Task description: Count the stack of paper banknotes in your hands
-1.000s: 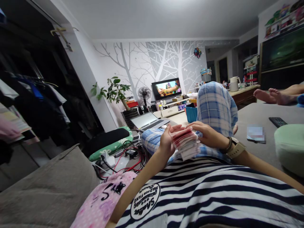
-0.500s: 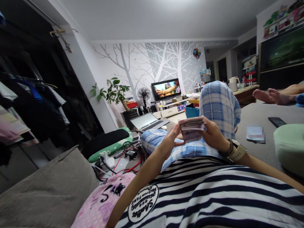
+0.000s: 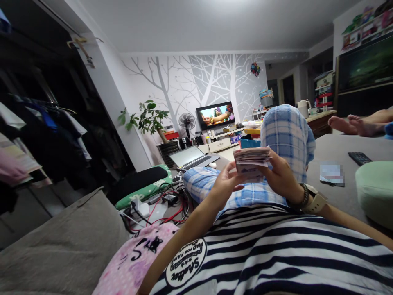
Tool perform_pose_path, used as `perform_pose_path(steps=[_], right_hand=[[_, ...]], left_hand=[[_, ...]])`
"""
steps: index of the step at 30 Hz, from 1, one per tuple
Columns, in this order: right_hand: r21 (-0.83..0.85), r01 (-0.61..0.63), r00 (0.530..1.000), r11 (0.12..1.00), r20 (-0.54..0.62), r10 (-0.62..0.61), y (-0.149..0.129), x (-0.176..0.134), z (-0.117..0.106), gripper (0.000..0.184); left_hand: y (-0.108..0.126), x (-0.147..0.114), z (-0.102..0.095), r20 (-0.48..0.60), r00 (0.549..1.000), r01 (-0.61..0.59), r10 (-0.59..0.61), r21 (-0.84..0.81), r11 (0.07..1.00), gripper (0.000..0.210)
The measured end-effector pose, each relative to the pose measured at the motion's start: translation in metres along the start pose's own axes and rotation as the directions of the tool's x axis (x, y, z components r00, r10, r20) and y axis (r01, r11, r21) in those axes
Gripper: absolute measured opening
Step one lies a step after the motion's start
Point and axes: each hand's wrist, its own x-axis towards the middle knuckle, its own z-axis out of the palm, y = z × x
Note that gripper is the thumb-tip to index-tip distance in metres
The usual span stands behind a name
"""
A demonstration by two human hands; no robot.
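Note:
A thick stack of pinkish banknotes [image 3: 250,159] is held up over my lap between both hands, its layered upper edge facing me. My left hand [image 3: 229,180] grips the stack's left side and lower corner, with fingers bent around it. At the right end, my right hand [image 3: 281,174] has its thumb and fingers closed on the notes; some of its fingers are hidden behind them. Several note edges fan slightly apart near the right thumb. Beneath lie my legs in blue checked trousers [image 3: 284,131].
A laptop [image 3: 195,157] stands open beyond my left knee. Tangled cables [image 3: 170,200] lie on the left by a pink cushion [image 3: 138,262]. To the right are a blurred-out flat item [image 3: 332,174], a remote control [image 3: 359,158], a green stool-like object [image 3: 374,188] and another person's feet [image 3: 353,125].
The stack has tilted so more of its layered edge shows. My left hand has shifted right and its fingers curl closer around the notes; the right hand has turned slightly.

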Motion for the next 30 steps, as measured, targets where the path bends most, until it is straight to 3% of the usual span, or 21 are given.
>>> perform_pose_path(steps=[3,6,9,11,13,16,19,21,23,25,27,29,30], right_hand=[[0.244,-0.130,0.984,0.961,-0.085,0.154,0.004,-0.002,0.007,0.025],[0.500,-0.257,0.936,0.827,-0.084,0.342,0.009,-0.001,0.015,0.024],[0.646,-0.357,0.889,0.675,0.013,0.458,0.012,0.001,0.020,0.025],[0.717,-0.444,0.849,0.537,0.144,0.509,0.015,0.000,0.021,0.025],[0.743,-0.548,0.799,0.384,0.331,0.502,0.017,-0.001,0.020,0.026],[0.705,-0.680,0.718,0.202,0.583,0.380,0.021,-0.006,0.020,0.035],[0.664,-0.745,0.647,0.063,0.697,0.310,0.025,-0.009,0.023,0.040],[0.655,-0.755,0.611,-0.019,0.714,0.341,0.028,-0.009,0.025,0.041],[0.671,-0.738,0.588,-0.075,0.693,0.417,0.029,-0.008,0.027,0.039],[0.700,-0.707,0.571,-0.102,0.650,0.501,0.031,-0.005,0.028,0.038],[0.726,-0.678,0.559,-0.116,0.612,0.559,0.032,-0.002,0.027,0.039],[0.741,-0.660,0.558,-0.120,0.592,0.582,0.033,-0.001,0.026,0.040],[0.746,-0.656,0.562,-0.116,0.586,0.584,0.034,-0.001,0.026,0.040]], left_hand=[[-0.010,0.004,0.004,0.033,0.999,-0.008,0.006,0.062,0.998,0.049],[-0.021,0.006,0.008,0.085,0.996,0.025,-0.031,0.067,0.997,0.036],[-0.029,0.005,0.012,0.170,0.979,0.114,-0.109,-0.019,0.993,0.033],[-0.033,0.005,0.013,0.227,0.962,0.170,-0.150,-0.075,0.983,0.034],[-0.035,0.006,0.013,0.261,0.950,0.206,-0.172,-0.111,0.972,0.033],[-0.036,0.006,0.013,0.274,0.944,0.236,-0.185,-0.167,0.957,0.032],[-0.037,0.007,0.013,0.272,0.942,0.257,-0.195,-0.213,0.943,0.036],[-0.037,0.008,0.011,0.283,0.939,0.252,-0.193,-0.188,0.949,0.040],[-0.035,0.009,0.007,0.291,0.943,0.184,-0.164,-0.043,0.982,0.040],[-0.029,0.009,0.000,0.278,0.956,0.027,-0.094,0.237,0.971,0.038],[-0.022,0.009,-0.007,0.223,0.975,-0.140,0.022,0.530,0.836,0.038],[-0.016,0.007,-0.011,0.076,0.985,-0.158,0.152,0.747,0.646,0.047],[-0.015,0.007,-0.012,0.044,0.979,-0.156,0.200,0.789,0.594,0.053]])
